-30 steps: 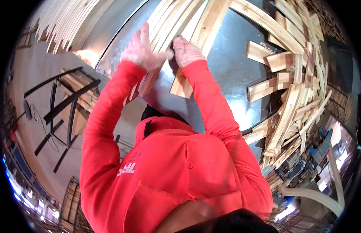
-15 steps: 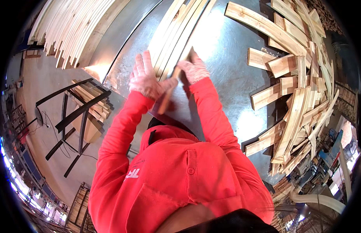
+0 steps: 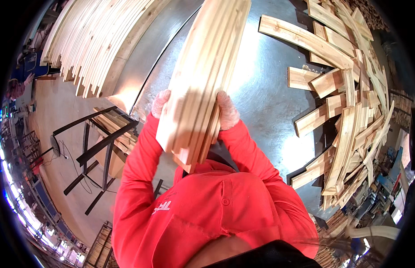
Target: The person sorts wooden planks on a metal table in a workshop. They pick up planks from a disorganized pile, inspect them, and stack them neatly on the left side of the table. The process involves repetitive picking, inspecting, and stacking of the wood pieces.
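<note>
While the left hand (image 3: 160, 103) and right hand (image 3: 227, 110) clasp a bundle of wooden boards (image 3: 200, 76) from opposite sides, spread to its width, it sits over the metal table (image 3: 265, 85), one end past the near edge; the step looks like lifting the boards together, and the next move probably calls for even squeezing so none slips

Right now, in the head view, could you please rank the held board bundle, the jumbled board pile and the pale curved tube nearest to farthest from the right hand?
1. Held board bundle: left, touching the right hand.
2. Jumbled board pile: to the hand's right.
3. Pale curved tube: lower right.
</note>
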Available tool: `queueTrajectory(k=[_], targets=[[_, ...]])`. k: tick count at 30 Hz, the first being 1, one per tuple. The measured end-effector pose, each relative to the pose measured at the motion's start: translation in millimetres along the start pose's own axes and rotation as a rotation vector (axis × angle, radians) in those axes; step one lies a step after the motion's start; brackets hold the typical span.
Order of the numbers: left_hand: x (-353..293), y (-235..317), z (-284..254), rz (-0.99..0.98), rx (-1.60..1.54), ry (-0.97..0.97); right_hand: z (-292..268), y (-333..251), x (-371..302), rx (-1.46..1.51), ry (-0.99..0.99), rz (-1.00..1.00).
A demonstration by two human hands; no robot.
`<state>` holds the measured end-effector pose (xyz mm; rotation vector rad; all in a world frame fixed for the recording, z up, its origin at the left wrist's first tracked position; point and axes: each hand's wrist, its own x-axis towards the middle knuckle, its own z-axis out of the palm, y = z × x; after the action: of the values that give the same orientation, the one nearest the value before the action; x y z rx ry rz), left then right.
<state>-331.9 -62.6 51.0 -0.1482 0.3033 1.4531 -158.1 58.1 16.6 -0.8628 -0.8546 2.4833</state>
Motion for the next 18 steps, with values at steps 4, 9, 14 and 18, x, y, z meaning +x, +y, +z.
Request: queueTrajectory(k=[4,9,14,18], targets=[[6.0,8.6,-44.7,0.247,0.276,0.471,39.2,-15.3,6.3,-0.028,0.029,-0.084],[-20.5,44.2,3.9,0.203,1.668,1.154,57.0,26.2,48.0,-0.502,0.029,-0.283],[-70.9,65.3,20.1,0.437,2.277,1.171,106.4,41.3,90.1,-1.073,-0.139,-0.194],[-54.8,95.8,22.2,-0.148,2.816,1.564,123.8,-11.7,137.4,-1.632,-0.725,-0.173]])
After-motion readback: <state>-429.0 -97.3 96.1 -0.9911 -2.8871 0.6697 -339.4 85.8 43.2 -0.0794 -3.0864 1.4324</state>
